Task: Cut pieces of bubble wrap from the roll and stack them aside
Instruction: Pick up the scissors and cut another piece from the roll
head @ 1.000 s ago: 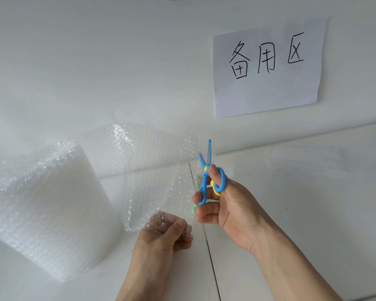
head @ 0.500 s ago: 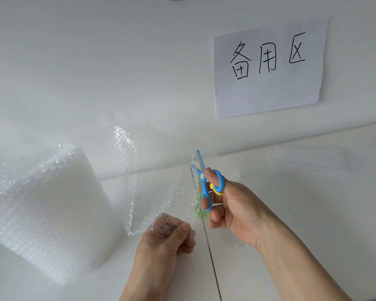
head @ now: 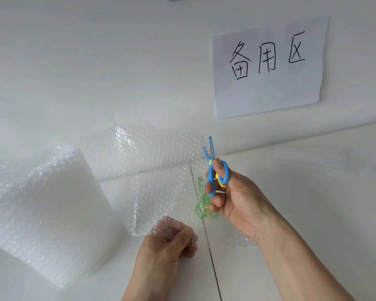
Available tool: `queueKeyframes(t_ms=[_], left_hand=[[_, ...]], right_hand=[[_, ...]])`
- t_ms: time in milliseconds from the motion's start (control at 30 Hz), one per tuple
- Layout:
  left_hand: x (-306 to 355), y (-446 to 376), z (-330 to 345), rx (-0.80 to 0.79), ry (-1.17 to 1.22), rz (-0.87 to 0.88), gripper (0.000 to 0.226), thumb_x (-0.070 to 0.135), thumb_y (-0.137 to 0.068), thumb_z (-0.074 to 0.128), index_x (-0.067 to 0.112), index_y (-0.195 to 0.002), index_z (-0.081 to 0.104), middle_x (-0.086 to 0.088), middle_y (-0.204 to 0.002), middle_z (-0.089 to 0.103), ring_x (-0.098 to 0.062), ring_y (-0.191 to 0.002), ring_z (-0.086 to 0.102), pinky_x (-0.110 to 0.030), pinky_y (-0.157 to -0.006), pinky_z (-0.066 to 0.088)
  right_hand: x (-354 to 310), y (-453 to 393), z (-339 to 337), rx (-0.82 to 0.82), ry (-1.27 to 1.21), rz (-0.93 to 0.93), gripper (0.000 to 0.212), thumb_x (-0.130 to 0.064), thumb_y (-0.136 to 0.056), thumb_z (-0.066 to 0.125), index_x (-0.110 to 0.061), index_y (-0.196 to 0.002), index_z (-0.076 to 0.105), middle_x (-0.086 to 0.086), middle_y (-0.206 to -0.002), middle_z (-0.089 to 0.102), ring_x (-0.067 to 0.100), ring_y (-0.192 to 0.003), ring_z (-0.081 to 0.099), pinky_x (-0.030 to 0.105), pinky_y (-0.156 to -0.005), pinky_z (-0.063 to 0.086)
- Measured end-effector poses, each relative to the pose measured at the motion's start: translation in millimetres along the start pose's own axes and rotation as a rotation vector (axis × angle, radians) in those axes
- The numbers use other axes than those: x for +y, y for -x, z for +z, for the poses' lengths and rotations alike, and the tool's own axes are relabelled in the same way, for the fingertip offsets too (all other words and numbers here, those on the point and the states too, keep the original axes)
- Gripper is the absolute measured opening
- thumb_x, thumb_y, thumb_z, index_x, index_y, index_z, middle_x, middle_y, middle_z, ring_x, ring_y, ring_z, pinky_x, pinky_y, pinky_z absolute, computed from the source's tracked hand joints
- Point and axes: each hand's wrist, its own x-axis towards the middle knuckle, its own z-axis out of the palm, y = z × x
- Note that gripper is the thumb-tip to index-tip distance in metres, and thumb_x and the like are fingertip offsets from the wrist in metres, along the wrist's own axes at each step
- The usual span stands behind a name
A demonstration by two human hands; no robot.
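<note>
A big roll of clear bubble wrap (head: 41, 209) lies on the white table at the left. Its loose sheet (head: 156, 170) runs rightward toward the centre. My left hand (head: 169, 242) pinches the sheet's near corner, bunching it. My right hand (head: 232, 196) holds small blue scissors (head: 213, 168) with yellow trim, thumb and fingers through the loops. The blades point up and stand slightly apart at the sheet's right edge. A green coiled cord (head: 201, 203) hangs below the scissors.
A white paper sign (head: 269, 68) with handwritten characters is stuck on the wall at the upper right. A dark seam (head: 206, 240) between two tabletops runs from the centre toward me. Faint clear bubble wrap (head: 313, 161) lies on the right tabletop by the wall.
My right hand dipped with the scissors tilting left, then came back up a little with the blades more upright. My left hand keeps its pinch on the sheet corner.
</note>
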Motion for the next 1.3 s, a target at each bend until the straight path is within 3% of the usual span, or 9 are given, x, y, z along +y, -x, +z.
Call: queueKeyframes(t_ms=[167, 433, 600, 733, 867, 1067, 1200, 1300], left_hand=[[-0.1, 1.2, 0.3, 0.001, -0.020, -0.001, 0.021, 0.010, -0.065, 0.067, -0.007, -0.073, 0.058, -0.014, -0.060, 0.067, -0.023, -0.049, 0.062, -0.028, -0.048, 0.054], [0.8, 2.1, -0.4, 0.010, -0.041, -0.004, 0.022, 0.011, -0.064, 0.068, -0.007, -0.074, 0.059, -0.015, -0.060, 0.068, -0.022, -0.050, 0.062, -0.028, -0.048, 0.054], [0.9, 2.1, 0.1, 0.015, -0.076, -0.016, 0.015, 0.000, -0.076, 0.074, -0.001, -0.068, 0.061, -0.015, -0.058, 0.067, -0.023, -0.050, 0.062, -0.028, -0.048, 0.054], [2.5, 3.2, 0.3, 0.009, -0.077, -0.013, 0.014, 0.010, -0.066, 0.070, -0.001, -0.068, 0.061, -0.014, -0.059, 0.067, -0.023, -0.050, 0.062, -0.029, -0.049, 0.054], [2.7, 3.6, 0.3, 0.000, -0.105, -0.019, 0.016, -0.008, -0.084, 0.066, -0.003, -0.070, 0.060, -0.014, -0.058, 0.066, -0.021, -0.050, 0.061, -0.028, -0.049, 0.054], [5.6, 5.7, 0.0, -0.016, -0.112, -0.014, 0.020, -0.011, -0.085, 0.061, 0.000, -0.068, 0.060, -0.014, -0.058, 0.066, -0.021, -0.050, 0.061, -0.027, -0.049, 0.053], [4.7, 4.6, -0.3, -0.010, -0.123, -0.012, 0.019, -0.009, -0.083, 0.066, -0.001, -0.068, 0.059, -0.015, -0.059, 0.066, -0.022, -0.050, 0.061, -0.028, -0.049, 0.053], [5.6, 4.5, 0.0, -0.010, -0.102, -0.009, 0.013, 0.007, -0.069, 0.071, 0.001, -0.066, 0.060, -0.015, -0.059, 0.066, -0.022, -0.050, 0.061, -0.028, -0.049, 0.053]], right_hand=[[0.1, -2.1, -0.5, 0.020, 0.005, -0.015, 0.045, -0.055, -0.069, 0.070, -0.017, -0.091, 0.062, 0.005, -0.069, 0.058, 0.012, -0.046, 0.034, 0.029, -0.054, 0.036], [-0.1, -3.9, -0.8, 0.026, -0.060, -0.050, 0.040, -0.051, -0.073, 0.069, -0.016, -0.089, 0.061, 0.004, -0.066, 0.054, 0.010, -0.044, 0.030, 0.027, -0.053, 0.035], [-1.0, -5.0, -1.1, 0.044, -0.062, -0.072, 0.041, -0.049, -0.072, 0.069, -0.013, -0.091, 0.061, 0.002, -0.066, 0.054, 0.009, -0.044, 0.030, 0.025, -0.051, 0.035], [-2.8, -5.5, -1.4, 0.055, -0.058, -0.088, 0.039, -0.048, -0.072, 0.069, -0.014, -0.089, 0.061, 0.001, -0.066, 0.053, 0.009, -0.043, 0.029, 0.023, -0.050, 0.036], [-4.5, -5.7, -3.7, 0.048, -0.069, -0.092, 0.040, -0.048, -0.071, 0.069, -0.014, -0.089, 0.060, 0.002, -0.066, 0.054, 0.008, -0.042, 0.031, 0.025, -0.052, 0.035], [-6.2, -5.7, -7.4, 0.043, -0.088, -0.091, 0.040, -0.049, -0.074, 0.068, -0.014, -0.092, 0.060, 0.002, -0.067, 0.057, 0.008, -0.042, 0.034, 0.024, -0.051, 0.040], [-7.9, -6.0, -8.4, 0.061, -0.086, -0.098, 0.043, -0.049, -0.068, 0.070, -0.013, -0.091, 0.062, 0.002, -0.068, 0.056, 0.008, -0.042, 0.032, 0.023, -0.050, 0.039], [-8.0, -6.6, -8.5, 0.052, -0.104, -0.090, 0.048, -0.051, -0.066, 0.071, -0.013, -0.095, 0.062, 0.004, -0.070, 0.059, 0.009, -0.044, 0.035, 0.024, -0.051, 0.042]])
